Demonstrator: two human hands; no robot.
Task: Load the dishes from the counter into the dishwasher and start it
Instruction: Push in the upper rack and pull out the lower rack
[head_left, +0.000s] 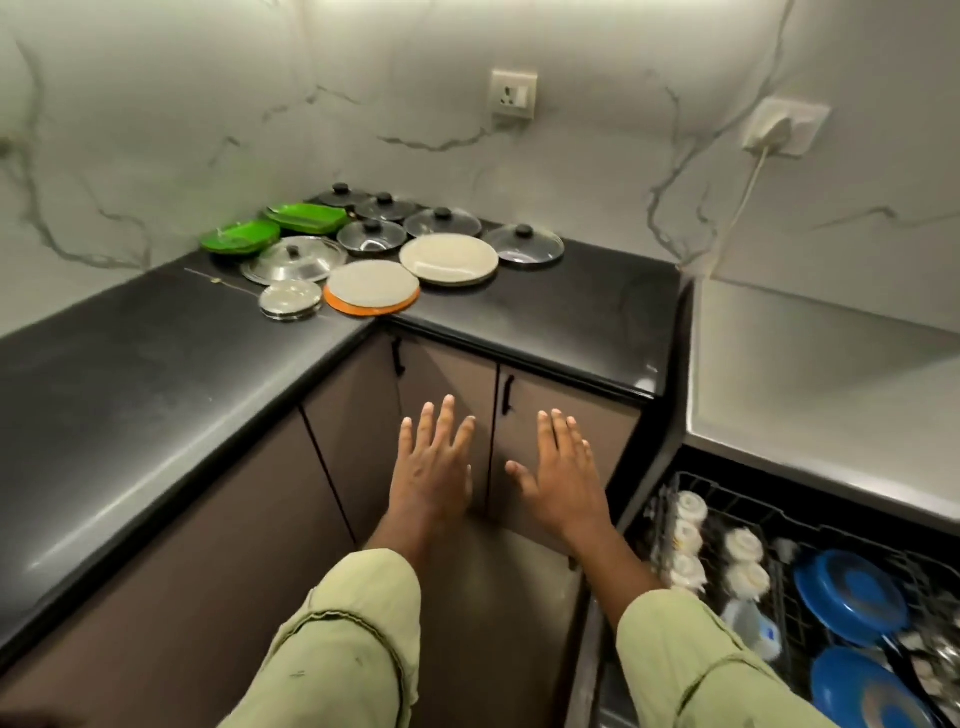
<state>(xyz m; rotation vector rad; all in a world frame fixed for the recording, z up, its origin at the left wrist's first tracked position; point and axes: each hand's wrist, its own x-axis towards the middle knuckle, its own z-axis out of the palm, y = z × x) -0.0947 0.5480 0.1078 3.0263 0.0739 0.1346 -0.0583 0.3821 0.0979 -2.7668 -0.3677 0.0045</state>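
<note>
At far counter (156, 364) corner: dishes (449, 258) wait, orange-rimmed plate (372, 288) nearest, at edge | your left hand (431, 467), right hand (563, 475) spread flat, empty | lift that plate two-handed first | rack (753, 506) near right

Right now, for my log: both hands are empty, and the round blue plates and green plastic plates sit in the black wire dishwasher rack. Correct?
No: the head view shows the green plastic plates on the black counter, not in the wire rack; left hand and right hand are empty, round blue plates are racked.
</note>
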